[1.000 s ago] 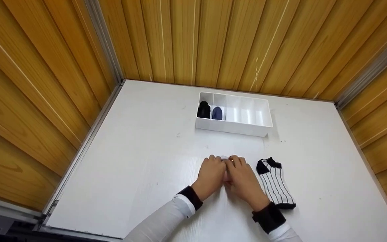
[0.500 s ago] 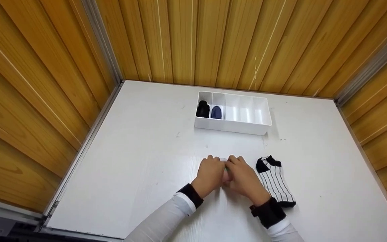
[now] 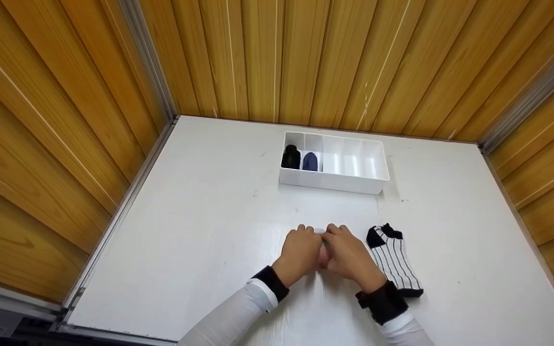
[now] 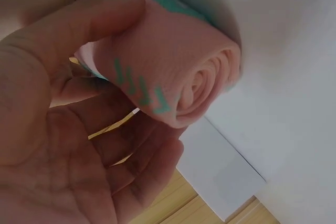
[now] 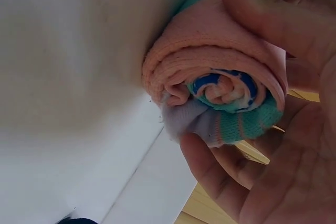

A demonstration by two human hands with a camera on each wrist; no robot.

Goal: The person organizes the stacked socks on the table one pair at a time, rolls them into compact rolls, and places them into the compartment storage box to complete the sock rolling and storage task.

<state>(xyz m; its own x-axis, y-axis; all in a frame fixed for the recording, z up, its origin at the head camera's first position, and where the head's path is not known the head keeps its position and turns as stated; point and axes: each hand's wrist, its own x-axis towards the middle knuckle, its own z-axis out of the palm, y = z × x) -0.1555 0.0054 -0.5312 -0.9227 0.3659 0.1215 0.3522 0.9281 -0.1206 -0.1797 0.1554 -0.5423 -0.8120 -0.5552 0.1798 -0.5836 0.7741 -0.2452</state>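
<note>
While having left hand (image 3: 300,251) and right hand (image 3: 351,257) close together, grips pink sock roll (image 4: 163,53). Has striped sock (image 3: 396,264) at three o'clock.

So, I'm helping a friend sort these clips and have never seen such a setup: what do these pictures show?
There's no machine here, just a person's bare left hand and right hand. The wide picture comes from a camera worn on the head; the two close-ups come from one on each wrist. Between them, the hands hold a pink roll with green patches, probably a sock. On the white table, a striped sock lies beside the right hand. Farther off, a white divided box has a black bundle and a navy bundle in its two leftmost compartments.
</note>
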